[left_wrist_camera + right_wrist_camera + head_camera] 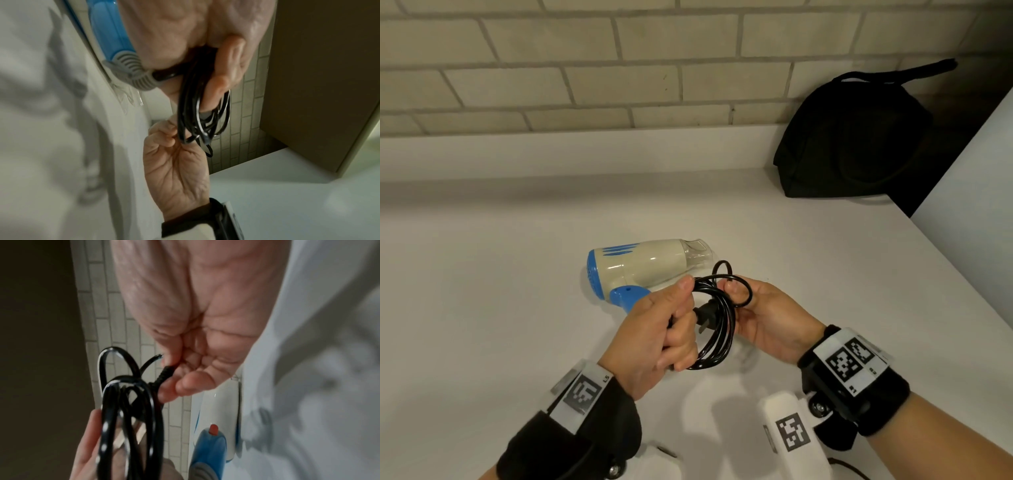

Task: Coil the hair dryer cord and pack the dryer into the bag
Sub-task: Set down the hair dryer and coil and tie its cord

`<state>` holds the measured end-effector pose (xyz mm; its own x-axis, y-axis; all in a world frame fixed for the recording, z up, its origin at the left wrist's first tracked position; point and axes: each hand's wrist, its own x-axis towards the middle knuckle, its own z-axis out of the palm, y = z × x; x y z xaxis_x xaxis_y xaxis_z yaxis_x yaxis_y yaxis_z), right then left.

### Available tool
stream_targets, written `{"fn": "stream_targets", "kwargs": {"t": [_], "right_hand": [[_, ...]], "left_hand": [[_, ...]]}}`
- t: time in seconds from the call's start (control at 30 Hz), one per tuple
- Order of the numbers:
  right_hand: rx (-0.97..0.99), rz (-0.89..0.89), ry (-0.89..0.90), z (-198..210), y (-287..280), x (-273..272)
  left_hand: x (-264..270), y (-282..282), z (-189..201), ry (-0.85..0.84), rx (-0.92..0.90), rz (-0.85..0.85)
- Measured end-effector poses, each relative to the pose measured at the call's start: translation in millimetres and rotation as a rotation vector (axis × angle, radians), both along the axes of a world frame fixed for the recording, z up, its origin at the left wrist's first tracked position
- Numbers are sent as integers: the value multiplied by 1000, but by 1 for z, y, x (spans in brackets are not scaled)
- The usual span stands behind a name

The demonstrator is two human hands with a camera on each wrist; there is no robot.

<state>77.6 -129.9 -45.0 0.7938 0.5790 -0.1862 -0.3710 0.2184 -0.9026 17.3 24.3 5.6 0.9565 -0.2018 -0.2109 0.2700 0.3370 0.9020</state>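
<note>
The cream and blue hair dryer (640, 267) lies on its side on the white counter (500, 308), nozzle pointing right. Its black cord (717, 329) is gathered into a coil of several loops, with the plug (705, 317) inside the bundle. My left hand (678, 322) grips the coil, fingers curled round the loops (191, 105), close to the blue handle (111, 32) and its grey strain relief (131, 69). My right hand (743, 301) pinches a thin twisted black tie (166, 374) at the top of the coil (127, 410). The black bag (852, 137) stands at the back right.
A tiled wall (619, 68) runs along the back of the counter. A white panel (969, 171) rises on the right beside the bag. The counter's right edge slants down past my right wrist.
</note>
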Motion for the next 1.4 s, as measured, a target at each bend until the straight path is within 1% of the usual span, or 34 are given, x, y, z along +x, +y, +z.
{"fn": "stream_targets", "kwargs": {"t": [0.17,0.37,0.5,0.57,0.63,0.7,0.77,0.83,0.93,1.0,1.07,1.13,1.27,1.3,1.33,1.37,1.4], "right_hand": [[39,22,50,-1,-1,3],[164,101,157,1,-3,0],[168,135,153,4,-7,-1],[131,151,127,5,-7,-2],[65,166,124,6,-5,-2],[28,186,118,5,-3,-2],[1,217,91,1,-3,-2],[-19,265,90,-1,-5,-5],[-52,336,52,-1,-4,-10],[-72,378,36,0,-2,-12],[-112,388,-4,0,0,-11],[-200,341,-74,-2,1,-10],[-412,165,-171,4,3,-12],[-451,90,-228,5,1,-12],[-482,-29,-293,6,-3,-13],[-498,-195,-385,10,-8,-15],[-479,-324,-499,16,-13,-20]], "left_hand": [[0,-1,-1,-23,37,-30],[-1,-6,-2,-52,102,-50],[1,-8,-5,-58,134,-65],[1,-12,-7,-75,166,-73],[0,-16,-9,-117,257,-62],[2,-17,-10,-166,354,2],[3,-17,-11,-195,399,80],[3,-18,-11,-208,423,117],[0,-21,-18,-208,480,144],[1,-20,-26,-176,536,176],[3,-18,-30,-118,516,180],[5,-16,-32,-85,473,161],[6,-14,-29,-80,390,178],[6,-14,-28,-94,393,188],[7,-14,-27,-106,401,203],[8,-14,-28,-117,408,219],[9,-13,-27,-127,412,234]]}}
